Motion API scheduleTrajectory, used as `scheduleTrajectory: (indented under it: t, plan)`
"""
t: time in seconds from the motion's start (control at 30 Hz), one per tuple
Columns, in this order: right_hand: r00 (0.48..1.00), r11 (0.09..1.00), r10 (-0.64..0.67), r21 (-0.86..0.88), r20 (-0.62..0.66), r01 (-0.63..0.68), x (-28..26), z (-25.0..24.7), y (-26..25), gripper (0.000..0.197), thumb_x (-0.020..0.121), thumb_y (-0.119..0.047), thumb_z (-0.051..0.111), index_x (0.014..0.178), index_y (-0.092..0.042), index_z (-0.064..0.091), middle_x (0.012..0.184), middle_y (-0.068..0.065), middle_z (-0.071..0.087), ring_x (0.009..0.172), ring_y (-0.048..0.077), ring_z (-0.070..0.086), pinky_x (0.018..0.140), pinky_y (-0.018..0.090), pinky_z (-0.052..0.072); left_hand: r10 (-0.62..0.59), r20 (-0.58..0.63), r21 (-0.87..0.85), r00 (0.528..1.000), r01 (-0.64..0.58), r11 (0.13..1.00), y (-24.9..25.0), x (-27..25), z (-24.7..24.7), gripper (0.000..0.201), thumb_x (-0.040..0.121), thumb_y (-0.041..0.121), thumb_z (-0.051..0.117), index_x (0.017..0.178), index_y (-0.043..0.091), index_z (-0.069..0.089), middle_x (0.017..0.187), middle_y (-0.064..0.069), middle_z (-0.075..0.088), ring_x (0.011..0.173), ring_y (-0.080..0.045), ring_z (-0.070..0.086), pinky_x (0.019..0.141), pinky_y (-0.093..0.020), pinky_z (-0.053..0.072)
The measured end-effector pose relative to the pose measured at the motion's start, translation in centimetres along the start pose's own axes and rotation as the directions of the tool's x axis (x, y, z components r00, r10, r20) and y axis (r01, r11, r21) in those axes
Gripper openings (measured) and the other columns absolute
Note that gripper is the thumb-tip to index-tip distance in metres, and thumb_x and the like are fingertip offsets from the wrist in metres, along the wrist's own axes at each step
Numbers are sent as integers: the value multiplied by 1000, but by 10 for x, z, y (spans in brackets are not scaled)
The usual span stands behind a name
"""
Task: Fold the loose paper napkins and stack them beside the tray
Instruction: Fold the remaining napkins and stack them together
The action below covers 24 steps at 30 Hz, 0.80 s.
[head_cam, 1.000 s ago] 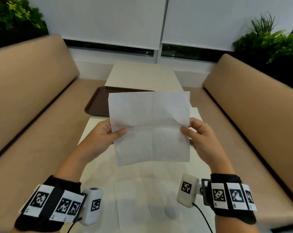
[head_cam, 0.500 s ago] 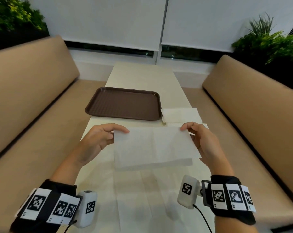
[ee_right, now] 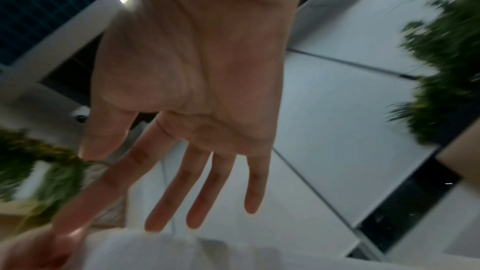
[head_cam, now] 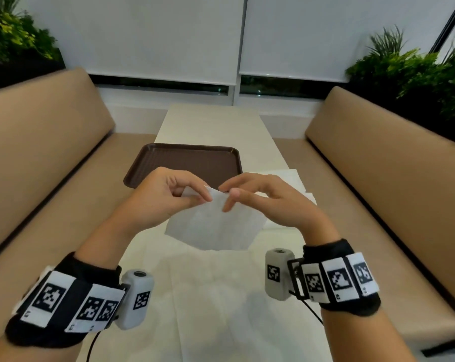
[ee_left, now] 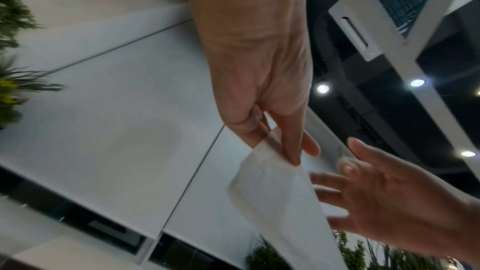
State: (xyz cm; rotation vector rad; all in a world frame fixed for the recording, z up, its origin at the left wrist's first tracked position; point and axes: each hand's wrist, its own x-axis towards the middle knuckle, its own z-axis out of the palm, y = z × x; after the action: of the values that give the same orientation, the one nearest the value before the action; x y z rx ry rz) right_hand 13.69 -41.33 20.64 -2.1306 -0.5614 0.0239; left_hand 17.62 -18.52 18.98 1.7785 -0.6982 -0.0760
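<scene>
Head view: napkin (head_cam: 216, 226), held above bench (head_cam: 216, 126), near side of tray (head_cam: 187, 163); left hand (head_cam: 158, 199) grip pinched on its top corner.
Left wrist view: thumb and fingers (ee_left: 291, 141) clamped on napkin.
Right wrist view: right hand (ee_right: 192, 89) grip spread apart, fingers straight.

No words, brand names or numbers can be read anywhere; the only markings are black-and-white square coded patterns on the wrist bands (head_cam: 72, 300) and on the small wrist cameras (head_cam: 276, 273).
</scene>
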Motion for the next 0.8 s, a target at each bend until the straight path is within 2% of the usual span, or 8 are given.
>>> scheduleTrajectory:
  t: [0.13,0.23,0.3,0.4,0.5,0.63,0.7,0.8]
  plan:
    - [996,988,-56,-141,76,66,22,2,-8,28,95,-34,54,89,-20,77,100,-5,71,95,7,63,90,27,46,-18,-5,125,1000,18,992,12,4,1,16,78,10,73,78,26,76,89,2,75,90,-14,71,87,-34,54]
    - [994,981,-61,-177,85,76,28,-1,0,29,93,-47,52,88,-32,76,91,9,71,88,32,62,86,50,46,-66,-24,204,998,70,977,16,2,-2,26,82,2,69,84,27,77,87,5,75,86,-13,71,85,-40,56]
    - [992,980,-65,-181,108,84,31,-2,9,34,88,-57,48,85,-36,75,87,14,70,84,40,59,82,53,46,-105,-41,181,994,110,977,18,2,-6,24,83,2,68,86,24,77,88,3,76,87,-14,72,82,-40,57]
    - [994,987,-6,-156,105,23,27,-11,26,35,89,-56,50,86,-34,77,89,7,72,86,35,61,85,50,47,-137,-60,89,989,142,986,18,2,-15,25,82,-1,67,84,21,78,89,0,76,86,-15,72,75,-28,57]
    - [994,992,79,-107,72,-71,14,-25,51,28,93,-41,55,85,-29,78,73,-4,70,68,13,57,70,29,44,-159,-83,34,984,162,986,14,6,-24,26,82,-5,65,83,18,78,89,-2,76,82,-14,72,68,-19,56]
    - [979,979,200,44,25,-201,-2,-36,85,6,82,-20,74,84,-20,79,81,-8,75,76,11,66,78,27,52,-236,-19,-1,972,236,972,-14,19,-24,31,82,-6,67,86,23,78,89,-11,75,78,-17,71,70,-22,55]
    - [961,960,274,59,-20,-273,-6,-35,104,9,78,-9,76,81,-18,76,68,-18,69,55,4,54,62,18,48,-297,20,37,955,296,954,-36,31,-13,27,80,4,72,91,29,76,81,-18,72,67,-24,60,72,-28,49]
    - [915,922,386,93,-118,-377,-1,-39,142,17,81,-6,72,73,-20,74,73,-7,70,60,8,54,71,27,51,-349,-88,-2,933,350,937,-72,60,17,27,80,-1,72,75,25,78,71,5,73,62,-22,55,60,-19,46]
